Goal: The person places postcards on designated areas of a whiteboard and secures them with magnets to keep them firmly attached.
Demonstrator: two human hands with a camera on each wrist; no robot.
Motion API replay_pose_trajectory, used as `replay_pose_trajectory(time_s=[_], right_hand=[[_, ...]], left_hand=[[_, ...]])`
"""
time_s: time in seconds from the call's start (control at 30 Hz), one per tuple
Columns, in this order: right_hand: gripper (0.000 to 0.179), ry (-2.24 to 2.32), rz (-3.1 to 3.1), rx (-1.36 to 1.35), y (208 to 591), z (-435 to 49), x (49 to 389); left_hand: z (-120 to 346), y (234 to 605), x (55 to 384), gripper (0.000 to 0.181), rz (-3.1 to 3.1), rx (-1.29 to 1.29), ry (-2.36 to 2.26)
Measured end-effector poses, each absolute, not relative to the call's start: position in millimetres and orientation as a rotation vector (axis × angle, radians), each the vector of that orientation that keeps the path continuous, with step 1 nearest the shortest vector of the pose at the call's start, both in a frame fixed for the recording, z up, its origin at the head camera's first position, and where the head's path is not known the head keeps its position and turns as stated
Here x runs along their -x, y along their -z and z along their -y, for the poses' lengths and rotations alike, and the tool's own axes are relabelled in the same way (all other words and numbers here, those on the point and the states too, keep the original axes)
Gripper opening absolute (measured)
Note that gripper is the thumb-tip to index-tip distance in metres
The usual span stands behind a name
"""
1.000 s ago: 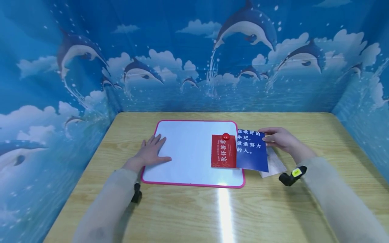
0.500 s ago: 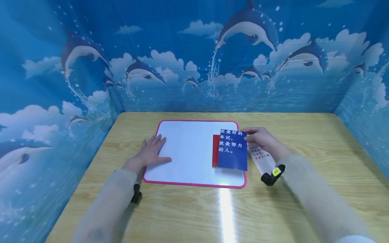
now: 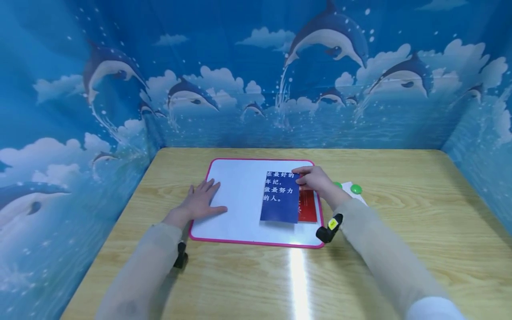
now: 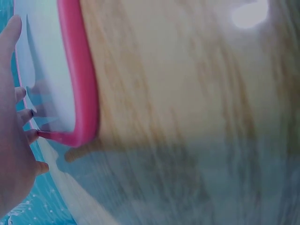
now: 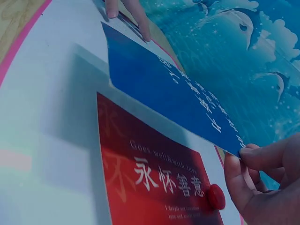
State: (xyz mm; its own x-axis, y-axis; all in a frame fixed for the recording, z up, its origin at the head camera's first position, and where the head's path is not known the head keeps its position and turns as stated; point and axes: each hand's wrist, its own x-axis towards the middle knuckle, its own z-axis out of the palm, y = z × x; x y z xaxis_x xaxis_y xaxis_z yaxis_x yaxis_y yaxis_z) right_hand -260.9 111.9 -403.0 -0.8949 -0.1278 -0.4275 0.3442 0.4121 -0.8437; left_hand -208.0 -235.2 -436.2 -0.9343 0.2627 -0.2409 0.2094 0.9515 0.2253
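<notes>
A whiteboard point(image 3: 236, 200) with a pink rim lies on the table. My right hand point(image 3: 316, 180) pinches a blue card point(image 3: 280, 198) with white Chinese lettering by its upper right corner. In the right wrist view the blue card point(image 5: 159, 93) hangs above the board, apart from it, casting a shadow. Beneath and to its right a red card point(image 5: 150, 164) lies on the board, a red round magnet point(image 5: 216, 197) on its edge; the head view shows only part of the red card point(image 3: 307, 206). My left hand point(image 3: 200, 202) rests spread on the board's left edge.
Right of the board, partly behind my right forearm, lies a white paper point(image 3: 362, 198) with a green magnet point(image 3: 356, 189); another green magnet point(image 3: 338, 184) shows beside my wrist. A dolphin-print curtain point(image 3: 256, 89) stands around the wooden table point(image 3: 420, 213).
My right hand has carried the blue card leftward from the board's right edge, over and past the red card. The green magnets have come into view. My left hand stays in place.
</notes>
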Motion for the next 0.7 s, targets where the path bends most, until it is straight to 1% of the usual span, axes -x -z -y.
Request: replay_pose_trajectory(time_s=[0.47, 0.7], right_hand=[[0.047, 1.619, -2.185, -0.220, 412, -84, 260], [0.043, 1.595, -2.196, -0.235, 414, -78, 262]], left_hand=[[235, 434, 207, 0.087, -2.821, -0.321, -0.283], [234, 435, 208, 0.087, -2.815, -0.308, -0.281]])
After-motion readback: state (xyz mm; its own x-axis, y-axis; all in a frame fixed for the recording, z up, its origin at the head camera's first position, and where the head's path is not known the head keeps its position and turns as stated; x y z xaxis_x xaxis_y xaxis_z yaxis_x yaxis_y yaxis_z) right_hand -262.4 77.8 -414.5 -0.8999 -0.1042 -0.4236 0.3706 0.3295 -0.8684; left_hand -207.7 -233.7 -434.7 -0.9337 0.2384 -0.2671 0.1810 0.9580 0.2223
